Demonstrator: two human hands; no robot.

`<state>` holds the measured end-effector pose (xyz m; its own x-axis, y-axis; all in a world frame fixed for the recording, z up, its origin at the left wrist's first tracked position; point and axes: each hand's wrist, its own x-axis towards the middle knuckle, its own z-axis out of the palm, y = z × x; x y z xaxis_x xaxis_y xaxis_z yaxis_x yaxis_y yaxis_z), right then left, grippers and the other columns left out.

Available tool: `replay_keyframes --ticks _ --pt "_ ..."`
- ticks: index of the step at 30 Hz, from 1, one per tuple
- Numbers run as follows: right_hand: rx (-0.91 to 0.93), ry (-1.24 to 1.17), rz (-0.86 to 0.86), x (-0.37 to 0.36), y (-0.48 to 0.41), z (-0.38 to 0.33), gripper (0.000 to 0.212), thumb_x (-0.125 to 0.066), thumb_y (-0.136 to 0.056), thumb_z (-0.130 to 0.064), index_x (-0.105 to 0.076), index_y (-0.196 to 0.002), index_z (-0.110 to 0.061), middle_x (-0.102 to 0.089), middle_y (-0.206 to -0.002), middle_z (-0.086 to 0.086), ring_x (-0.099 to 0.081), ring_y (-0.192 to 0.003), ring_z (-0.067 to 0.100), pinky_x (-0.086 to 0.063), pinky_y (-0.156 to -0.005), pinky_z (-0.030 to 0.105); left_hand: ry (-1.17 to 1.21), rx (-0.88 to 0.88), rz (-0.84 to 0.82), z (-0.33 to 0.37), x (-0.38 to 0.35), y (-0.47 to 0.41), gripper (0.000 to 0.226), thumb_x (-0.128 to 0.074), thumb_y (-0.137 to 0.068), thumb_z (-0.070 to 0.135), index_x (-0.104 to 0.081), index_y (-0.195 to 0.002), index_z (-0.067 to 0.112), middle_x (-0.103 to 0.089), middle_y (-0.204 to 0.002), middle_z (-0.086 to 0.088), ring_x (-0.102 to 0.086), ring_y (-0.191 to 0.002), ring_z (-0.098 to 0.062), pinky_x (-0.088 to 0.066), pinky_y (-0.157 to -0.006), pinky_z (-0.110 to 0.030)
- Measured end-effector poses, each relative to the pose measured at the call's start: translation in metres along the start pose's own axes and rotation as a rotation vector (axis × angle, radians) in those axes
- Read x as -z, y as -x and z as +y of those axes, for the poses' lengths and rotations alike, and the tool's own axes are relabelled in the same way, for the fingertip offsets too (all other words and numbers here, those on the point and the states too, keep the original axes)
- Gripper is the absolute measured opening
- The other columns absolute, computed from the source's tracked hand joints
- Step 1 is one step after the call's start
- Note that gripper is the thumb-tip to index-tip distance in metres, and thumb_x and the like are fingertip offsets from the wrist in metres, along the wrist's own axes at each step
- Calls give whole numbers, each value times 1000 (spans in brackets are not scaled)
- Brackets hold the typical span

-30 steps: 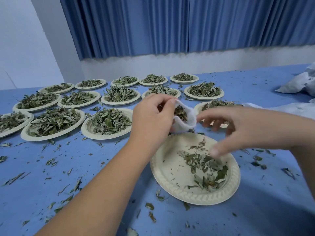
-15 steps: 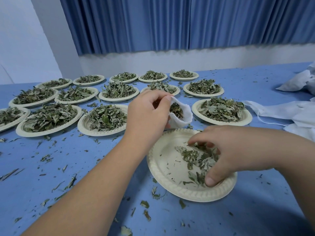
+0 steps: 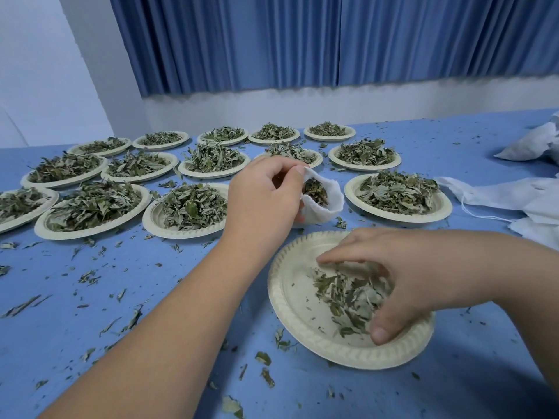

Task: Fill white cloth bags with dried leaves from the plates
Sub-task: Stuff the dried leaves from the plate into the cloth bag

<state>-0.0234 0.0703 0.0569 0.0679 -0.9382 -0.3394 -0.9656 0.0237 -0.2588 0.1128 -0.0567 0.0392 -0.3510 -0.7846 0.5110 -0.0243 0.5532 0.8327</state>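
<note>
Now scooping | right hand (image 3: 420, 276) clutches leaves (image 3: 348, 297) on plate (image 3: 290, 316) | left hand (image 3: 263, 201) pinches bag (image 3: 331, 207) open | next: carry handful to bag

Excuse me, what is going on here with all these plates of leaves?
A person is filling a white cloth bag with dried leaves. The left hand pinches the bag open over the blue table; some leaves show inside it. The right hand is in the nearest plate, fingers curled round the few leaves left there. Many fuller plates stand behind, and more white bags lie at the right.
</note>
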Motion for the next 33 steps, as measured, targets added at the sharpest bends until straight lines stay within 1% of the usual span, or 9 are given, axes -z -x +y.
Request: replay_keyframes --ticks 5,9,14,18,21,24,27,30,33 --pt "-11 -61 -34 8 11 5 92 -84 -63 -46 -24 -127 -72 -23 -128 -48 -31 -115 -21 -33 -98 19 -2 1 -5 -1 0 -1 17 -58 -93 17 -74 -85 20 -65 -77 -1 -64 -62 -19 -58 -64 -42" --pt "-19 -31 -43 4 6 2 85 -83 -68 -34 -32 -126 -69 -33 -123 -38 -42 -103 -14 -41 -93 23 -11 1 -7 -2 0 -2 18 -58 -93 17 -73 -83 22 -65 -74 0 -65 -60 -19 -56 -62 -37" --pt "30 -63 137 -7 -9 -9 61 -79 -74 -37 -47 -119 -63 -45 -107 -32 -46 -77 -17 -40 -71 14 4 8 -15 -3 -1 -1 18 -58 -92 15 -74 -83 19 -66 -73 -4 -63 -53 -18 -55 -58 -34" --pt "55 -73 176 -5 -5 -3 71 -81 -65 -50 -42 -123 -63 -43 -109 -32 -42 -86 -24 -37 -72 15 13 11 -22 -4 0 -1 17 -58 -93 15 -74 -87 17 -66 -78 -8 -63 -52 -16 -53 -52 -28" --pt "80 -95 52 -1 4 1 93 -82 -52 -61 -25 -124 -74 -30 -119 -43 -32 -94 -32 -33 -75 14 12 11 -22 -5 0 -2 17 -58 -94 15 -74 -88 16 -66 -80 -8 -63 -52 -15 -52 -51 -26" --pt "111 -28 -31 -5 1 -2 98 -81 -57 -59 -17 -130 -73 -19 -126 -48 -22 -99 -35 -29 -84 13 0 7 -34 -5 -2 -2 17 -58 -93 14 -74 -88 15 -66 -81 -9 -63 -53 -17 -54 -55 -32" --pt "128 7 21 -12 -6 -7 88 -77 -67 -53 -22 -135 -65 -24 -126 -42 -25 -107 -23 -29 -93 15 -1 6 -36 -6 -3 -2 17 -58 -93 13 -74 -88 14 -66 -82 -8 -63 -57 -20 -58 -61 -40" --pt "153 -11 85 -16 -11 -12 71 -74 -76 -46 -36 -134 -58 -33 -123 -35 -31 -90 -29 -29 -76 5 -8 0 -35 -5 -3 -2 16 -58 -93 13 -74 -88 13 -66 -83 -8 -65 -62 -22 -58 -63 -41" --pt "144 -12 150 -19 -15 -19 58 -72 -79 -43 -45 -130 -54 -40 -120 -32 -38 -93 -17 -31 -82 11 -5 -3 -35 -4 -3 -1 16 -58 -93 13 -74 -89 12 -65 -81 -8 -64 -60 -23 -58 -64 -44"
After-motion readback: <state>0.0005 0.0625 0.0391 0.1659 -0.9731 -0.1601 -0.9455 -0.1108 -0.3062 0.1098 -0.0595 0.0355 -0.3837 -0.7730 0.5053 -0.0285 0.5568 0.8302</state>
